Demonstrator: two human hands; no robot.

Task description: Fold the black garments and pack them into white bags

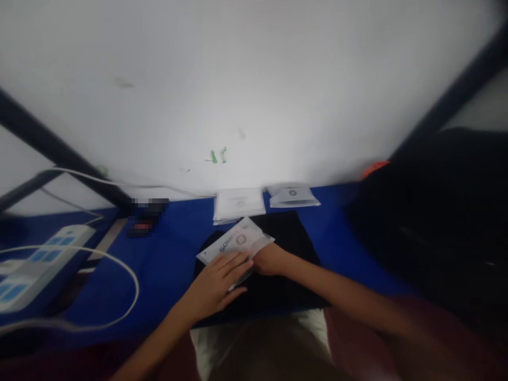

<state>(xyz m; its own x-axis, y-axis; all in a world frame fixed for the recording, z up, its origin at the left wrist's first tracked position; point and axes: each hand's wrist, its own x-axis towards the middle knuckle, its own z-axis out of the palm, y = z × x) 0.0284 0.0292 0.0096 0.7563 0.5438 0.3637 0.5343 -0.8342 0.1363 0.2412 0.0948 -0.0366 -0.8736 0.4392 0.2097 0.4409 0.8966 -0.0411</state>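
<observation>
A translucent white plastic pouch with printed letters and a round logo lies tilted over a black cloth-like item. My left hand rests on the pouch's near side, fingers stretched out and thumb apart. From the right, my right hand reaches into the pouch's mouth. Its fingers are hidden behind the cloudy plastic, so whether they grip anything is unclear. Behind the pouch sits a stack of similar white pouches. Another pouch with a round logo lies to the right of that stack.
A white power strip with blue sockets lies at the left, a white cable looping beside it. A pixelated dark object is on the blue surface. A large black mass fills the right side. The white wall rises behind.
</observation>
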